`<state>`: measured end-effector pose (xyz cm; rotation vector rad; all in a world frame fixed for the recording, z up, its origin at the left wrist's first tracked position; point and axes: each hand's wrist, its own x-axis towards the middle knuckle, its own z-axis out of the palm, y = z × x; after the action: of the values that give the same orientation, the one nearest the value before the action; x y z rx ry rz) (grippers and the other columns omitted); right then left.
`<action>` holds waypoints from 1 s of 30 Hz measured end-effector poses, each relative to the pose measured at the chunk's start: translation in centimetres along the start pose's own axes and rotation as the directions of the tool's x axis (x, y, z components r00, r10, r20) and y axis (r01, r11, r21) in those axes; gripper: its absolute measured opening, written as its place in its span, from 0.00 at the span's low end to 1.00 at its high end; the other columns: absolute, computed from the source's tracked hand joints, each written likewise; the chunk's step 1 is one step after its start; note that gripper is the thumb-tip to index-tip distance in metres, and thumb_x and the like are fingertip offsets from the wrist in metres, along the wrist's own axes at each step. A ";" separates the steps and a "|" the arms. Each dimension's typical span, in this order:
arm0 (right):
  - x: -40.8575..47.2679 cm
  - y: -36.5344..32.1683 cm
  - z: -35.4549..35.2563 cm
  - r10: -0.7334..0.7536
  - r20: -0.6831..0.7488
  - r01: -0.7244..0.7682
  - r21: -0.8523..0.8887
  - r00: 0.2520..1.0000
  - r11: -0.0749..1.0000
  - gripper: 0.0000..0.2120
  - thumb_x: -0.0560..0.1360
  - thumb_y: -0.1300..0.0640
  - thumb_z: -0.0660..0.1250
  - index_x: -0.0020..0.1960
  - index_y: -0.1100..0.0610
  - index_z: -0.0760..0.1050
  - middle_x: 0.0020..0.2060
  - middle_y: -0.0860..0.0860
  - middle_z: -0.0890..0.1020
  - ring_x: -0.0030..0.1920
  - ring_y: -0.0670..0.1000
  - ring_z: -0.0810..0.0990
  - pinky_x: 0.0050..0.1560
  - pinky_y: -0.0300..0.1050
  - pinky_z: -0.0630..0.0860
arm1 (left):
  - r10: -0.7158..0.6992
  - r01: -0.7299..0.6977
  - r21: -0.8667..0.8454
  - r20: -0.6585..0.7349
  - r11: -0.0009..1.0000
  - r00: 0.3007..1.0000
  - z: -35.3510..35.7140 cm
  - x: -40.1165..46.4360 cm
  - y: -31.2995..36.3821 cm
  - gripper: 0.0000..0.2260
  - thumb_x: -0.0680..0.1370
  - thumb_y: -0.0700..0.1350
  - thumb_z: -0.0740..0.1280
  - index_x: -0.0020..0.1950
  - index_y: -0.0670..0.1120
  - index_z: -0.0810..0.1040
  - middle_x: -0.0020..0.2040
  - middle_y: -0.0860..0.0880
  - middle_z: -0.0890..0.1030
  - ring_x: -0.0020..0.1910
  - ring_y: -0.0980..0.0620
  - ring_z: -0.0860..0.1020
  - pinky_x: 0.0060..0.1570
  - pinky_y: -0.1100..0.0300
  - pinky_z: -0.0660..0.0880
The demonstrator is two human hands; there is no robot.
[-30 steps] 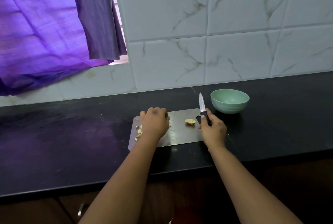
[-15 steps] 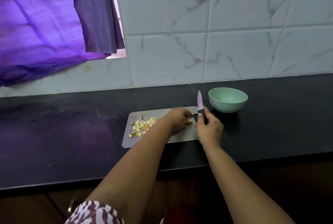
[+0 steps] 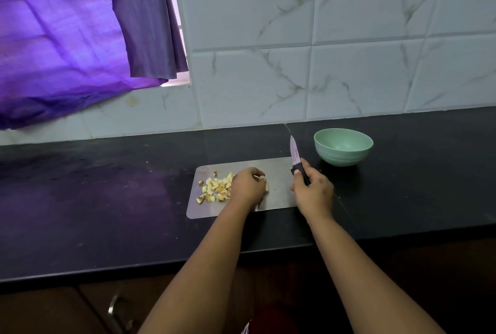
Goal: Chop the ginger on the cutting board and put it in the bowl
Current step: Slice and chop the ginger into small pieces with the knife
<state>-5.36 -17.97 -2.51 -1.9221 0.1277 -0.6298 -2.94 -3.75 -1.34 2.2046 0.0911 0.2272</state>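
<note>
Gripping black-handled knife [image 3: 297, 162], right hand [image 3: 312, 191]; left hand [image 3: 248, 186] pinching ginger chunk [image 3: 266, 186].

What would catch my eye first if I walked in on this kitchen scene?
Probably the knife, its blade pointing up and away in the right hand at the cutting board's right edge. Then the pale chopped ginger piled on the board's left part, beside the left hand, and the green bowl behind.

Right hand [image 3: 314, 191] grips knife [image 3: 298, 162]; left hand [image 3: 248, 187] holds ginger [image 3: 264, 182].
</note>
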 end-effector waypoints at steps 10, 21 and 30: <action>-2.4 -0.5 -0.8 -0.116 0.021 0.118 -0.067 0.993 0.991 0.18 0.78 0.58 0.62 0.68 0.55 0.73 0.48 0.53 0.80 0.44 0.52 0.81 0.51 0.51 0.79 | 0.116 -0.115 0.045 -0.012 0.992 0.993 1.5 -0.2 -0.3 0.09 0.78 0.43 0.66 0.58 0.46 0.75 0.53 0.49 0.78 0.48 0.52 0.76 0.47 0.61 0.71; -4.1 -2.0 -0.6 -0.109 0.222 0.189 -0.377 0.969 0.907 0.17 0.79 0.60 0.61 0.66 0.58 0.75 0.54 0.54 0.81 0.52 0.50 0.79 0.48 0.26 0.65 | 0.008 -0.011 -0.081 -0.039 0.997 0.999 1.1 0.3 -0.4 0.11 0.76 0.40 0.68 0.58 0.44 0.82 0.52 0.46 0.84 0.49 0.50 0.81 0.54 0.58 0.78; -4.5 -2.2 0.3 -0.108 0.265 0.215 -0.415 0.958 0.884 0.14 0.78 0.61 0.58 0.58 0.61 0.79 0.40 0.56 0.81 0.40 0.55 0.79 0.44 0.48 0.78 | -0.044 0.041 -0.097 -0.021 0.994 0.999 0.9 0.4 -0.2 0.10 0.76 0.41 0.67 0.55 0.45 0.83 0.44 0.47 0.84 0.37 0.51 0.81 0.37 0.64 0.76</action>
<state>-9.51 -15.06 -2.33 -2.4542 -0.0501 -0.5046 -2.42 -4.28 -1.93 2.1018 0.1368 0.2287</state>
